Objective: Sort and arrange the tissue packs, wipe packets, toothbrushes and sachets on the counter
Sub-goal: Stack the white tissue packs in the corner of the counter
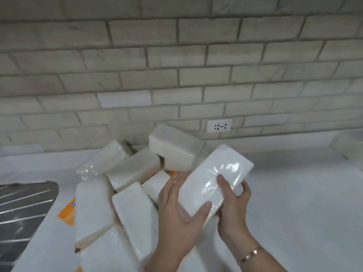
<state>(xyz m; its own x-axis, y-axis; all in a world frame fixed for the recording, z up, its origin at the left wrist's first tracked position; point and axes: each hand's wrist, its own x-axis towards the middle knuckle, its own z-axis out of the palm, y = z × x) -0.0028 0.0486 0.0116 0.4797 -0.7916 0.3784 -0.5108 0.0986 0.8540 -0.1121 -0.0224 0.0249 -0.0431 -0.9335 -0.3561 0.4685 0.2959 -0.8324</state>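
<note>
The person held one tissue pack (206,185) in both hands, lifted clear of the white counter (294,203) and tilted, its far end higher than the near end. The left hand (176,211) cupped the pack's near left corner, thumb pressed on the glossy top and the fingers hidden beneath. The right hand (233,207) pinched the other long side, thumb laid across the wrapper and fingertips curled over the edge. The two-sided grip probably served to keep the soft, slippery pack square while it was carried off to be placed. Just left of the left hand, and beyond it, lay the heap of tissue packs (125,195), leaning on one another at odd angles, with an orange packet (67,213) poking out from under its far-left edge. Well out to the right of the right hand sat a lone pack (348,149) by the wall, possibly the start of the sorted group.
</note>
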